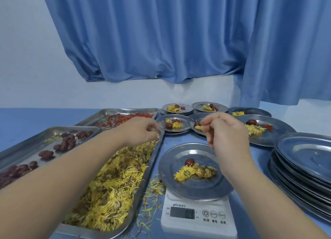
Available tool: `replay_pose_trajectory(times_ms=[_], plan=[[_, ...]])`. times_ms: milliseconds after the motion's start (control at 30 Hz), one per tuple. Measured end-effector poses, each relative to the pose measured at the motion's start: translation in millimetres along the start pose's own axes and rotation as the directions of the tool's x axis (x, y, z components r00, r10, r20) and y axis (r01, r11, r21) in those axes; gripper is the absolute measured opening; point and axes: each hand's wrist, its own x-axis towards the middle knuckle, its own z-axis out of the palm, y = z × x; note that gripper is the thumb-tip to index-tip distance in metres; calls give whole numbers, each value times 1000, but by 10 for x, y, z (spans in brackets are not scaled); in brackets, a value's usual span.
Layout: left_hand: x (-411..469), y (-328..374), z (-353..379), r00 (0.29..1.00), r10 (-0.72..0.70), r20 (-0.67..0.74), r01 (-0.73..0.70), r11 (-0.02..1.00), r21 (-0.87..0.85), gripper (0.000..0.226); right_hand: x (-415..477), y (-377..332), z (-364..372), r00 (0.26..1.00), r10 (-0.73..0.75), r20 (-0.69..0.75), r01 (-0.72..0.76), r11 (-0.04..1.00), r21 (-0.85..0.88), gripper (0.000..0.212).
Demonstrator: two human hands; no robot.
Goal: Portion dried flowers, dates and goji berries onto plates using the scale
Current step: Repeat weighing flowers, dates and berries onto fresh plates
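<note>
Under raised R hand: plate w/ flowers, date, on scale.

Beyond both hands, a blue curtain hangs in deep pleats across most of the background. Its hem bunches high above and past the left hand. Past the right hand and off to its right, a second panel drops lower. A pale wall shows far beyond the left hand, to the left of the curtain, and also as a band under the hem. The blue table lies beneath both hands, with a bare stretch out to the left of the left hand.
</note>
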Motion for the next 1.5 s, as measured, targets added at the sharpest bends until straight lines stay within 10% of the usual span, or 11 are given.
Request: replay_pose_trajectory(times_ms=[433,967,1500], plan=[[830,-1002,11,929,-320,-188,324,946,-8,18,848,315,89,933,34,359,122,907,-403,34],[1818,-1385,498,907,-386,167,330,900,284,25,1125,631,-141,939,92,332,57,910,-411,32],[1854,-1320,502,890,-452,61,420,864,277,16,1193,643,-238,949,84,304,62,895,-441,32]])
